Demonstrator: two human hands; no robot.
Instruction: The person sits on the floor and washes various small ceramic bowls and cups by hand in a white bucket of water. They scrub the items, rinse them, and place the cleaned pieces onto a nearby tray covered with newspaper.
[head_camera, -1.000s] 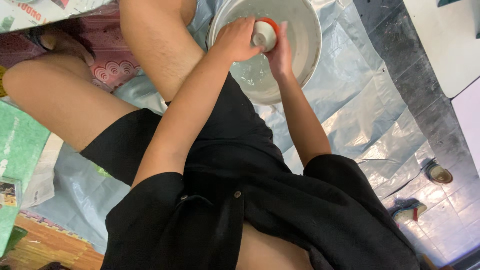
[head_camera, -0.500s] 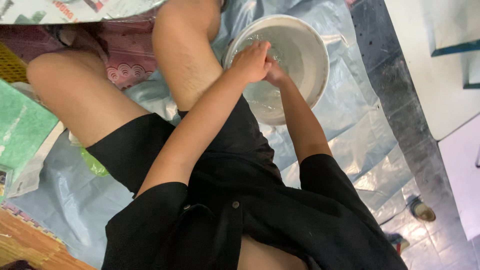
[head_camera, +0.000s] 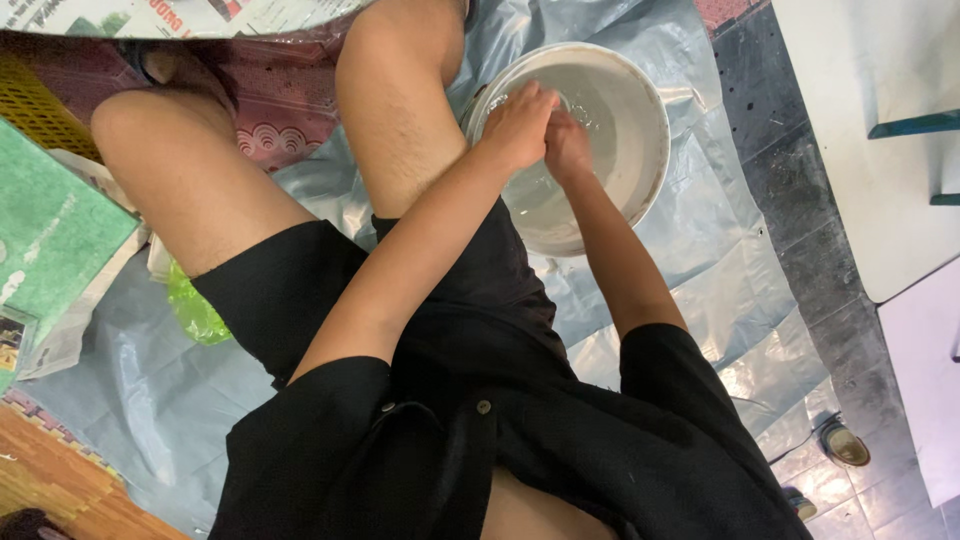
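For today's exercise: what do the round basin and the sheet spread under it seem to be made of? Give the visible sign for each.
Basin: probably plastic, pale grey-white, smooth with a dull sheen and a thin rolled rim; enamelled metal cannot be ruled out.
Sheet: thin plastic film, blue-grey and glossy, shown by its crinkles and bright glare patches.

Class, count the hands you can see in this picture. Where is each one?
2. The left hand and right hand are pressed together inside the white basin.
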